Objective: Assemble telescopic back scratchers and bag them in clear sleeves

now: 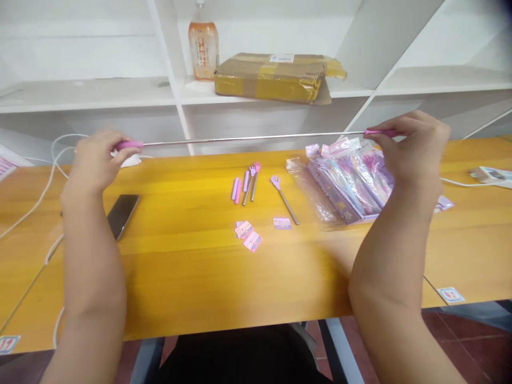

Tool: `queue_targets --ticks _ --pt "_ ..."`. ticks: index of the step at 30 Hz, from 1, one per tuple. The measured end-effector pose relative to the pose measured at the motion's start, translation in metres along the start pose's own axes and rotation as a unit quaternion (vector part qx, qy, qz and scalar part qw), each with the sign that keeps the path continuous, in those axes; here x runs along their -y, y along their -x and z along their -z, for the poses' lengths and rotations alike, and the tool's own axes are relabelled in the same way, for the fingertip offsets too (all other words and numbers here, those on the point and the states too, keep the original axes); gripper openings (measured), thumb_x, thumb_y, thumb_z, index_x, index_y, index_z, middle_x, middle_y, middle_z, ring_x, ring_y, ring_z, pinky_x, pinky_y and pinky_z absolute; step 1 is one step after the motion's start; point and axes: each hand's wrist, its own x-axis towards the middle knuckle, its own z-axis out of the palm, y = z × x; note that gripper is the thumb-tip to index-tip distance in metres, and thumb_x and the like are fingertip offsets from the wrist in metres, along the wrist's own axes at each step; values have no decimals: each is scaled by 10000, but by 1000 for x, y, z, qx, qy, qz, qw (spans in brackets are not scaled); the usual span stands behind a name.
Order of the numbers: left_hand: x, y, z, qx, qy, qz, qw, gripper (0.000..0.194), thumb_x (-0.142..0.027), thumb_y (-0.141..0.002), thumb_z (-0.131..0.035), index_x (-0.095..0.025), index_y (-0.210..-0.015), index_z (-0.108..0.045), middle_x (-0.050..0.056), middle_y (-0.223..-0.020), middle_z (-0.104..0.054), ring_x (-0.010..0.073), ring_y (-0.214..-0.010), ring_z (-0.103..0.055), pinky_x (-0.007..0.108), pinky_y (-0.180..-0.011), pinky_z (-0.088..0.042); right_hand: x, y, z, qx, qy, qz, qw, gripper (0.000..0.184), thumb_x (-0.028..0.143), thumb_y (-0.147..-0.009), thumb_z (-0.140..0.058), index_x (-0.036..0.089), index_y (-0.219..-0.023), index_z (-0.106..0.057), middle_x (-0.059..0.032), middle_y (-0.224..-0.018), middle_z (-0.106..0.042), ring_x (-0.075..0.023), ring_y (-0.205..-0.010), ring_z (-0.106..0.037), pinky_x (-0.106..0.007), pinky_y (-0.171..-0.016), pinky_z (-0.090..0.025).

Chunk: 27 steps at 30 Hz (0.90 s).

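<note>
A telescopic back scratcher is stretched out level above the table, its thin metal rod drawn long. My left hand is closed round its pink grip at one end. At the other end, my right hand pinches the pink head, mostly hidden by the fingers. Below, on the table, lie two short back scratchers side by side, a lilac-headed one apart from them, and several loose pink and lilac grips. Small printed cards lie nearer to me, with another card to their right.
An opened plastic bag and a purple box of wrapped back scratchers stand under my right hand. A phone lies by my left forearm, with white cables further left. A taped carton and a bottle occupy the shelf behind.
</note>
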Motion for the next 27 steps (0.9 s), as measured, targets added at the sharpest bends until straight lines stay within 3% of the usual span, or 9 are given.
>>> queue_targets --ticks 3,7,15,22,27 --pt "1 4 2 3 26 8 1000 498 -671 -1102 -470 -296 -1226 -773 -6 -1255 -796 182 -1027 -593 299 -965 -476 0 0 -1 16 4 -11 1000 212 89 -836 -919 252 -952 -849 -85 -927 -784 -192 -829 -671 -336 -831 -533" --pt "3 7 2 -6 65 -2 998 483 -704 -1082 -488 -391 -1262 -809 -59 -1262 -807 194 -1058 -619 324 -1008 -490 -1 1 -3 18 17 -8 1000 192 78 -859 -891 259 -885 -829 -93 -891 -779 -208 -794 -678 -364 -811 -543" --pt "11 12 -4 12 91 -19 996 449 -707 -1042 -557 -407 -1193 -855 -83 -1185 -832 195 -993 -625 366 -986 -493 6 5 2 50 11 -4 999 205 106 -846 -908 270 -820 -789 -61 -875 -744 -186 -770 -636 -361 -800 -511" --pt "3 21 21 -10 108 -22 994 447 -721 -1029 -613 -384 -1150 -879 -47 -1037 -821 180 -914 -608 350 -890 -483 11 3 3 13 18 27 999 168 115 -897 -870 276 -894 -822 -81 -891 -766 -199 -797 -661 -374 -808 -515" --pt "-14 24 34 -39 125 -42 990 400 -677 -1040 -662 -380 -1189 -885 -41 -993 -777 160 -878 -578 337 -831 -438 35 6 -7 30 -2 91 995 59 208 -939 -881 254 -960 -849 -97 -906 -777 -214 -813 -689 -377 -814 -530"
